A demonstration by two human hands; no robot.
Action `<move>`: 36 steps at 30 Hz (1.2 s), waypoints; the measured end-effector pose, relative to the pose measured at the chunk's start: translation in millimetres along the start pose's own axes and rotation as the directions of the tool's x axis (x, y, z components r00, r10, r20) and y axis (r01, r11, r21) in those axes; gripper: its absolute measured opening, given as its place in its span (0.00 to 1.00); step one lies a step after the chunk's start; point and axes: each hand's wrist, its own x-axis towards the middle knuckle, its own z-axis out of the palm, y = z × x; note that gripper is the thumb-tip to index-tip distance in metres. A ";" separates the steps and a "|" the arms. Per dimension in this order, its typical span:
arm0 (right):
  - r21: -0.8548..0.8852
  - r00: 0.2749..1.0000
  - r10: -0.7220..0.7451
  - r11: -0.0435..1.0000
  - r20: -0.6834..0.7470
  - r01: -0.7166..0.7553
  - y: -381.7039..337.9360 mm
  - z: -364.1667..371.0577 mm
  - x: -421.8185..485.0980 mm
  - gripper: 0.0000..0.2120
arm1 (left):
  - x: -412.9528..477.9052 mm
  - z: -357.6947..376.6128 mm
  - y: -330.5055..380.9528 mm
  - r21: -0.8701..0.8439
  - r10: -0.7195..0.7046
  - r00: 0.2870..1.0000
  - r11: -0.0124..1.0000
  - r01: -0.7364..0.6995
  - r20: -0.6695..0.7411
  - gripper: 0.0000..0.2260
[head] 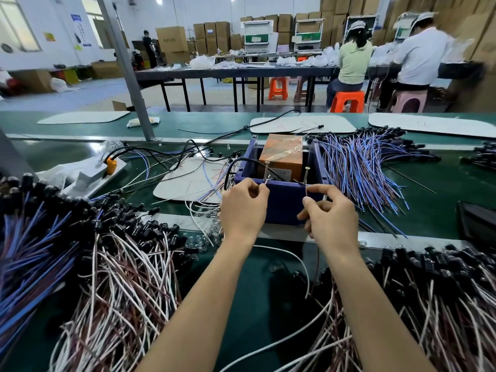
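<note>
at the near rim of the blue box [284,206], a wire end [266,181] is pinched by the left hand [243,208] just below the left screw [267,169], and a second lead [306,190] by the right hand [331,213] beneath the right screw [306,175], both equally near.

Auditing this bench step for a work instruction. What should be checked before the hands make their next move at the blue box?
1. Left hand pinches the left wire end: ok.
2. Right hand pinches the right wire end: ok.
3. Left wire end meets the left post: close to it, contact cannot tell.
4. Right wire end meets the right post: cannot tell.
5. Blue box sits flat, orange carton inside: ok.
6. Box rim free of strays: black cable hangs over its left wall: not ok.
</note>
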 end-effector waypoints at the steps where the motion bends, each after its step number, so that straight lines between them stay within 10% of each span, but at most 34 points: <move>1: 0.003 1.000 -0.004 1.000 -0.001 0.004 -0.4 0.4 0.0 0.07 | -0.1 -0.1 0.2 -0.001 -0.010 1.000 1.000 0.010 0.003 0.11; 36: 0.028 0.998 -0.055 0.998 -0.008 0.055 -3.8 0.7 -1.1 0.10 | 12.1 -0.9 -6.8 -0.099 -0.121 0.988 0.987 0.131 0.101 0.12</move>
